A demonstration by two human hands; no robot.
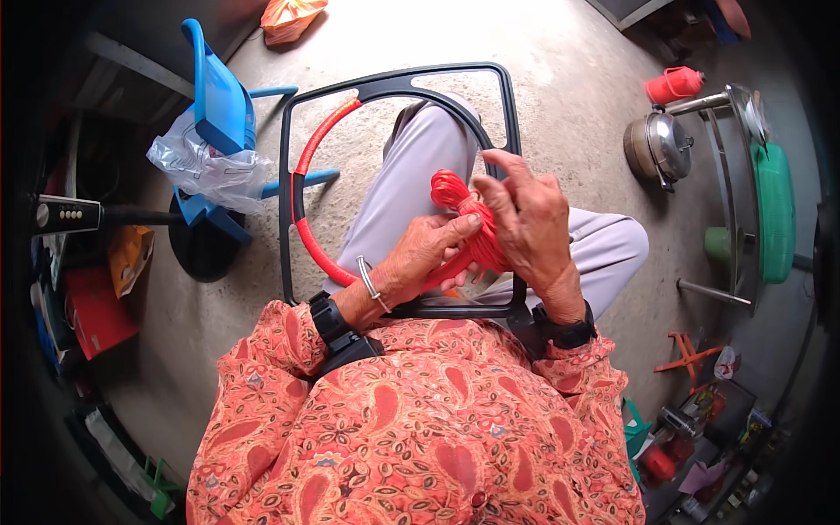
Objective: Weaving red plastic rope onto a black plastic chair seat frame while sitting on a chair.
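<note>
A black rectangular frame (511, 109) with a round inner ring lies across my lap. Red cord is wrapped tightly round parts of the ring (317, 245), mainly along its left and near sides; black shows between wrapped stretches. At the ring's near right, my left hand (429, 245) is closed on a bundle of red cord (451, 191), thumb pressed against it. Right beside the bundle is my right hand (532, 214), its thumb and index finger spread apart. Its lower fingers are partly hidden, and the back of the hand covers the bundle's right side.
A blue plastic chair (219, 109) holding a clear plastic bag (206, 166) stands at left, near a black pedestal base (206, 249). At right are a lidded metal pot (669, 144), a red flask (675, 85) and a metal rack (722, 157). An orange bag (290, 19) lies at the far side.
</note>
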